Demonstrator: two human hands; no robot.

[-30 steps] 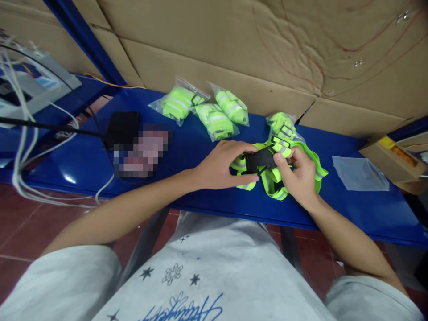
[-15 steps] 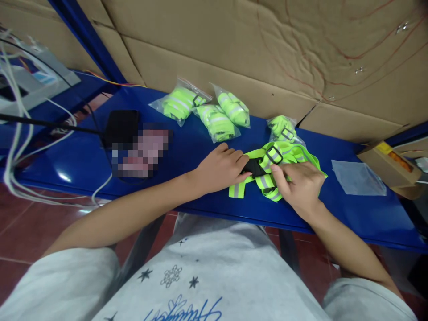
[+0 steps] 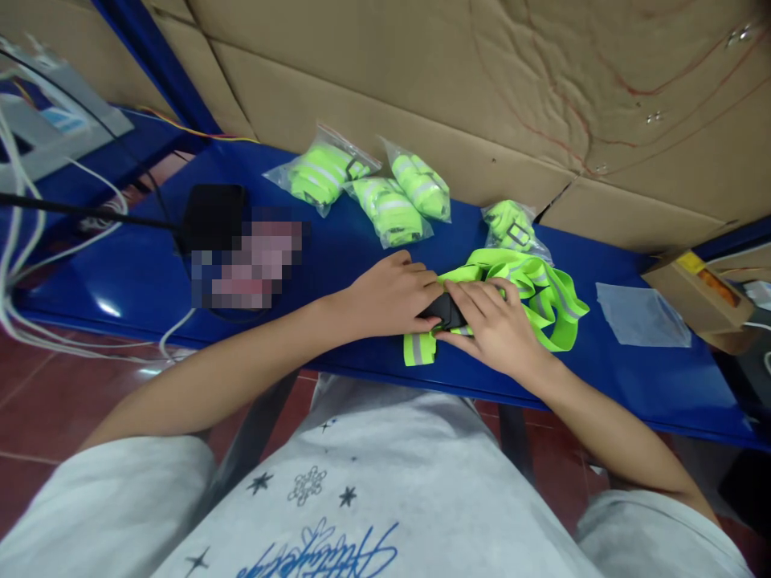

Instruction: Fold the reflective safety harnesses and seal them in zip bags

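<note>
Between my hands is a black buckle (image 3: 444, 310) on a neon yellow-green reflective strap (image 3: 557, 301). My left hand (image 3: 397, 297) is closed on the buckle's left side, fingers bent over it. From the right, my right hand (image 3: 495, 325) grips the buckle's other side, thumb below and fingers on top, so part of the buckle is hidden. The strap lies in loose loops to the right of my right hand, and a short striped end hangs out below my left hand.
Several clear bags of rolled straps (image 3: 394, 213) lie along the cardboard wall (image 3: 373, 88). A flat plastic bag (image 3: 642, 315) and a cardboard box (image 3: 699, 297) are at the right. A black box (image 3: 214, 217), a blurred-out patch and white cables (image 3: 18, 241) are at the left.
My right hand has moved left from the strap loops onto the buckle and let go of the strap near the slider. My left hand keeps hold of the buckle.
</note>
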